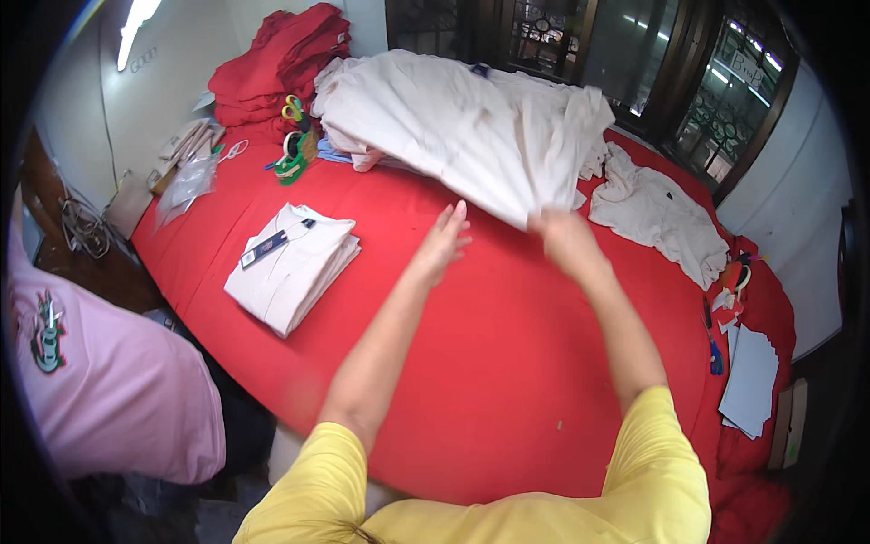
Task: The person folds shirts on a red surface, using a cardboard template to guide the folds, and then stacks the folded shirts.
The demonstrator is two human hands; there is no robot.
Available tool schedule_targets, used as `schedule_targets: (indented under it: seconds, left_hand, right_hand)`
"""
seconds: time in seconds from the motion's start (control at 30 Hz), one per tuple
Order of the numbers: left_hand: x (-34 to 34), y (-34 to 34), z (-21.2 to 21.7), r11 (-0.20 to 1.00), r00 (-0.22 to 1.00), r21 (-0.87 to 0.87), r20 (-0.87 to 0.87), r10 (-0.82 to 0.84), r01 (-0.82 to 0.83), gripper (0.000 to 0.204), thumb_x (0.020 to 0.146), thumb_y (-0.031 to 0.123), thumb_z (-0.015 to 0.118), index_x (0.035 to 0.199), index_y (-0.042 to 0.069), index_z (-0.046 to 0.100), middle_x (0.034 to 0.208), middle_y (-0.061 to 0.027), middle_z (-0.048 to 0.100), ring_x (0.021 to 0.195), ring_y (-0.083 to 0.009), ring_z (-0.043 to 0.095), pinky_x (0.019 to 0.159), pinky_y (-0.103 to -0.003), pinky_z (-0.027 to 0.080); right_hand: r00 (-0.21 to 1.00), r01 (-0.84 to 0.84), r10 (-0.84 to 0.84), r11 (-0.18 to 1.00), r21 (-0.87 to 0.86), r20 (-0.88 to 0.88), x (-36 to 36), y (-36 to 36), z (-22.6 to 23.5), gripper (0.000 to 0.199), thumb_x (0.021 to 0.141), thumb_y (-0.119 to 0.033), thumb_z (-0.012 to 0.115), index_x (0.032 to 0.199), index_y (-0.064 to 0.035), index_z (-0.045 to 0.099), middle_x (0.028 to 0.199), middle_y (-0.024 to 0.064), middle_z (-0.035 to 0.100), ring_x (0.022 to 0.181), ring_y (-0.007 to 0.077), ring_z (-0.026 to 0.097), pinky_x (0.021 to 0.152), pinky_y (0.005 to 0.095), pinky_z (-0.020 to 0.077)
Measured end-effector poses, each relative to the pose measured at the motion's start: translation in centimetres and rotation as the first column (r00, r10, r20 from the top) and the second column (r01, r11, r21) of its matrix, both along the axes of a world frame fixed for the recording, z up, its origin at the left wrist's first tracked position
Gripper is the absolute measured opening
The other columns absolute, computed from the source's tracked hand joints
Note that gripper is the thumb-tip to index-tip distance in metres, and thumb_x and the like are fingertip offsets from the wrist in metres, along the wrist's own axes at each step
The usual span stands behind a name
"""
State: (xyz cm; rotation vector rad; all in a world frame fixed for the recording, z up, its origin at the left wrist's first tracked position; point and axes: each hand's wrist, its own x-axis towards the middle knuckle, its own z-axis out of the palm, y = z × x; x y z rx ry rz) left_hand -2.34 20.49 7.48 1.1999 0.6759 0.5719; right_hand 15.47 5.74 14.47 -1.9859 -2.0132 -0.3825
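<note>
My right hand (564, 234) grips the near edge of a large cream garment (471, 127) that spreads over the far middle of the red table (507, 363). Just to its left, my left hand (444, 240) hovers open with fingers stretched toward the same cloth, close to it but not holding it. A folded cream shirt stack (294, 263) with a dark tag lies to the left of my left forearm.
Another loose cream garment (657, 218) lies at the far right. Red folded cloth (281, 63) is piled at the back left, with tape rolls and scissors (294, 145) beside it. White sheets (750, 381) lie at the right edge. A person in a pink shirt (100, 372) stands at left.
</note>
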Motion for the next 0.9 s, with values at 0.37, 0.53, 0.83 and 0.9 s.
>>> schedule_targets:
  seconds: [0.37,0.53,0.83,0.9]
  left_hand:
    - [-18.1,-25.9,-8.8,0.997,0.987,-0.071,-0.151,-0.053,0.043,0.046,0.081,0.002,0.060,0.126,-0.005,0.053,0.118,-0.0132,0.062,0.106,-0.0219,0.060,0.092,-0.035,0.048]
    - [-24.0,-29.5,-5.4,0.705,0.642,0.688,-0.621,0.450,0.170,0.037,0.081,0.016,0.068,0.112,-0.004,0.062,0.104,-0.0190,0.066,0.095,-0.0382,0.062,0.086,-0.041,0.048]
    - [-13.9,-38.2,-7.6,0.987,0.986,0.108,-0.105,0.129,-0.118,0.037,0.091,0.022,0.062,0.117,-0.004,0.058,0.094,-0.0081,0.064,0.081,-0.0112,0.056,0.071,-0.027,0.045]
    - [-13.8,-38.5,-8.6,0.970,0.995,0.242,-0.103,0.014,0.011,0.037,0.091,0.022,0.062,0.117,-0.004,0.058,0.091,-0.0062,0.064,0.078,-0.0098,0.056,0.068,-0.025,0.045]
  right_hand:
    - [0.865,0.020,-0.030,0.999,-0.026,-0.501,-11.2,-27.3,-8.9,0.021,0.086,-0.016,0.065,0.103,-0.0041,0.063,0.107,0.0169,0.060,0.100,0.0324,0.059,0.085,0.0404,0.0472]
    - [0.793,0.323,-0.205,0.940,0.110,-0.573,-9.9,-29.8,-17.7,0.026,0.082,-0.018,0.068,0.104,-0.0052,0.064,0.106,0.0141,0.060,0.102,0.0316,0.055,0.088,0.0402,0.0444]
    - [0.477,-0.597,0.187,0.786,-0.161,-0.859,-17.5,-33.9,-8.0,0.023,0.082,-0.009,0.065,0.105,-0.0057,0.068,0.090,0.0074,0.064,0.098,0.0214,0.056,0.089,0.0353,0.0448]
    - [0.222,-0.297,0.026,0.954,-0.042,-0.975,-15.2,-33.4,-10.5,0.022,0.088,-0.008,0.060,0.107,0.0003,0.066,0.102,0.0069,0.066,0.091,0.0135,0.060,0.081,0.0292,0.0494]
